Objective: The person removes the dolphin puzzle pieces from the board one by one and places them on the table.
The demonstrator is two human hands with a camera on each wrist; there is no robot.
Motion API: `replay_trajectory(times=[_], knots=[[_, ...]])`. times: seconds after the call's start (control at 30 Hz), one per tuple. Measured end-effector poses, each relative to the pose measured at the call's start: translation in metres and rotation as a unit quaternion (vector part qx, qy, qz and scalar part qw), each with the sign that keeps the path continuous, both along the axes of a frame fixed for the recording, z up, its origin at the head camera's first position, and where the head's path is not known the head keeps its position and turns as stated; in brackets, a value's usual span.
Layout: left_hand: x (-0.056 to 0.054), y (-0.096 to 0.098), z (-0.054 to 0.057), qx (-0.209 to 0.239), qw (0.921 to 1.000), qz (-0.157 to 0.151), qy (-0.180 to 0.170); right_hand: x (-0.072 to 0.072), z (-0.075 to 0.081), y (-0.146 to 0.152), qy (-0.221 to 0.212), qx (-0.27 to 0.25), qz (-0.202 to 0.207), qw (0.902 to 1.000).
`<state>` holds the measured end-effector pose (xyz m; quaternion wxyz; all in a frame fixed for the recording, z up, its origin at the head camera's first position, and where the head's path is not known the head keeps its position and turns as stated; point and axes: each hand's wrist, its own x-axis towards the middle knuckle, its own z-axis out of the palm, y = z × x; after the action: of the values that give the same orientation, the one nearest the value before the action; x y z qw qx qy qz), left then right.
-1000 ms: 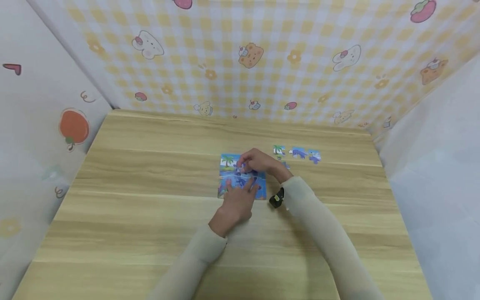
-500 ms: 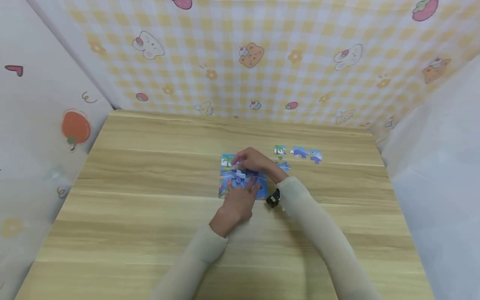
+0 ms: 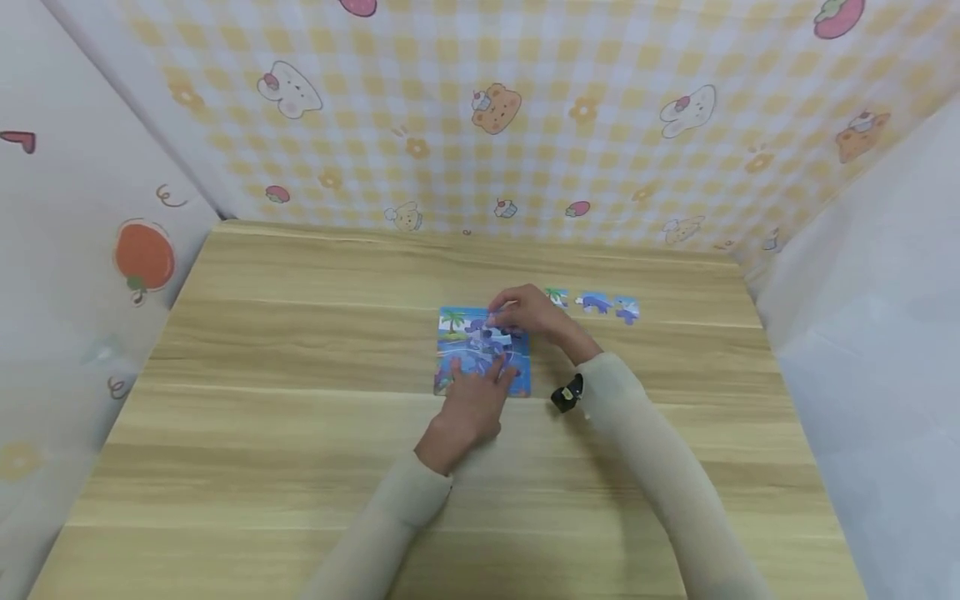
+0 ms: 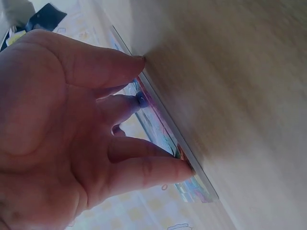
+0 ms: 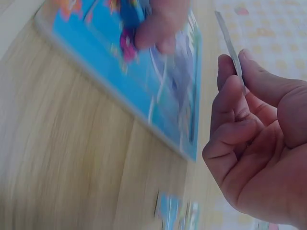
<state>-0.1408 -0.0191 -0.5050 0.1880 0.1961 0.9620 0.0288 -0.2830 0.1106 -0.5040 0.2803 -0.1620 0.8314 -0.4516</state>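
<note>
L hand [image 3: 471, 406] fingers flat, pinning puzzle board [image 3: 457, 354]; R hand [image 3: 529, 314] pinches piece [image 5: 229, 42], prob. thin—lower level, centre frame.

Both arms wear long, pale cream sleeves [image 3: 645, 467] reaching the wrists (lower centre of the head view); a small black wrist camera [image 3: 567, 395] sits on the right cuff.

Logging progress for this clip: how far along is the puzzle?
Mostly assembled: the puzzle board shows a largely filled picture, with the left hand pressing straight fingers on its near part. In hand: the right hand pinches one piece above the board's far right corner. Left: that piece, plus three loose pieces lying on the table to the board's right.
</note>
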Motion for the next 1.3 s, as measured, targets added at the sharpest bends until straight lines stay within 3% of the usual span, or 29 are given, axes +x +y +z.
replay_trajectory(times=[0.23,0.6,0.93,1.3], knots=[[0.0,0.001,0.0,0.0,1.0,0.002,-0.005,-0.002,0.006,0.041,-0.011,0.005,-0.029,0.9995],[0.002,-0.001,-0.003,0.02,0.9997,0.002,0.016,-0.006,0.005,0.085,-0.027,0.03,-0.067,0.997],[0.003,-0.001,0.001,0.019,0.9997,-0.004,0.015,-0.003,-0.002,0.117,-0.006,0.038,-0.064,0.9972],[0.002,-0.001,0.0,0.019,0.9997,-0.001,0.011,-0.005,0.0,0.147,0.038,0.07,-0.096,0.9921]])
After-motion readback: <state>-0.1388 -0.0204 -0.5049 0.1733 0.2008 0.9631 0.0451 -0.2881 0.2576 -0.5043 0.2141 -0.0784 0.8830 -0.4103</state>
